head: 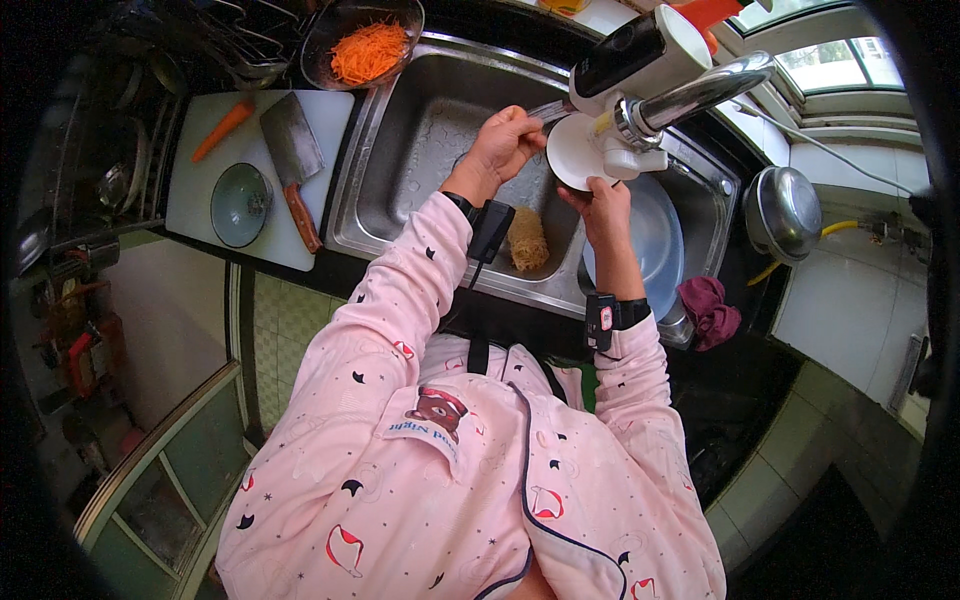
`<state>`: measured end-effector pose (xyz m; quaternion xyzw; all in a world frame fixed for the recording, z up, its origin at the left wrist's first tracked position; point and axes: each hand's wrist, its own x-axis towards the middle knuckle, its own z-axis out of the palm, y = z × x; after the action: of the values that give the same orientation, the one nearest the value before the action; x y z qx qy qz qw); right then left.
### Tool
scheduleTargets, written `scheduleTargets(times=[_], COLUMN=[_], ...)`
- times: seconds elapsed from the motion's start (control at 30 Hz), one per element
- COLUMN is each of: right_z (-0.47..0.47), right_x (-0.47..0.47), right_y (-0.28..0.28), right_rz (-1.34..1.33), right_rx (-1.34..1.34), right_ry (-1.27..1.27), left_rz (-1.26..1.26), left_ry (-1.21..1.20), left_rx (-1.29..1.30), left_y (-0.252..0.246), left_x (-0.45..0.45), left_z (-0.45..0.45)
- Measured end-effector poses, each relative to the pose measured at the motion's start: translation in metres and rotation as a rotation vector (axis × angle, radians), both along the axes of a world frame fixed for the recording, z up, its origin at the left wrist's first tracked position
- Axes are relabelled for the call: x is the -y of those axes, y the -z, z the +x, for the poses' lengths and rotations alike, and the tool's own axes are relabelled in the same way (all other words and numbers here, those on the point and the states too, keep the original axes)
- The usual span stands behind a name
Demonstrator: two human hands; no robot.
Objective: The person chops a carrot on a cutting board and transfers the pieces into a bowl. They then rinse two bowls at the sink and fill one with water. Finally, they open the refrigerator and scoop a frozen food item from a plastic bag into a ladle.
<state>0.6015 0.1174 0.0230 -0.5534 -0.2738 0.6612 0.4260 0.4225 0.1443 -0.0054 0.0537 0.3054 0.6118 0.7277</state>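
Observation:
My left hand (504, 146) is raised over the sink (442, 135), its fingers pinched on a shiny metal utensil (551, 111) whose kind is hard to tell. My right hand (606, 212) holds a small white dish (576, 154) by its near rim. The dish is tilted under the chrome faucet (701, 90) and its white filter attachment (630, 159), which hides part of it. Below my hands, a dried loofah (528, 240) lies in the large basin near its front wall. A pale blue plastic basin (664, 232) sits by my right wrist, over the smaller sink bowl.
At left, a white cutting board (191, 161) bears a carrot (223, 131), a cleaver (292, 142) and a glass bowl (240, 204). Shredded carrot (369, 52) fills a clear bowl behind. A maroon cloth (709, 311) and a metal pot (784, 210) are at right.

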Motion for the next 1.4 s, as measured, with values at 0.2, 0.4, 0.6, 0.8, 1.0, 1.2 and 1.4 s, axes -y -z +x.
scheduleTargets(times=[0.2,0.4,0.6,0.8,1.0,1.2,1.4], right_z=[-0.002,-0.021,-0.026,-0.011,-0.005,0.009,-0.002], right_x=[-0.003,-0.021,-0.028,-0.016,-0.002,0.021,0.042], right_y=[-0.004,-0.010,0.028,0.014,0.010,0.021,0.003], right_rz=[-0.075,-0.144,0.028,0.014,-0.007,-0.002,-0.013], right_rx=[0.016,0.157,0.022,0.004,0.046,0.055,0.030], right_ry=[-0.064,-0.336,-0.242,-0.362,-0.255,-0.224,-0.127], left_rz=[-0.120,-0.150,-0.029,-0.027,0.722,1.006,0.336], left_ry=[0.118,0.309,0.410,0.264,-0.142,-0.294,-0.710], left_rx=[-0.371,-0.663,-1.243,-1.188,-1.878,-1.888,-1.848], left_y=[-0.002,-0.005,-0.007,-0.001,-0.029,-0.099,-0.157], left_x=[0.000,0.016,0.005,0.012,0.040,0.076,0.140], left_z=[-0.017,-0.052,-0.047,-0.030,-0.076,-0.170,-0.309])
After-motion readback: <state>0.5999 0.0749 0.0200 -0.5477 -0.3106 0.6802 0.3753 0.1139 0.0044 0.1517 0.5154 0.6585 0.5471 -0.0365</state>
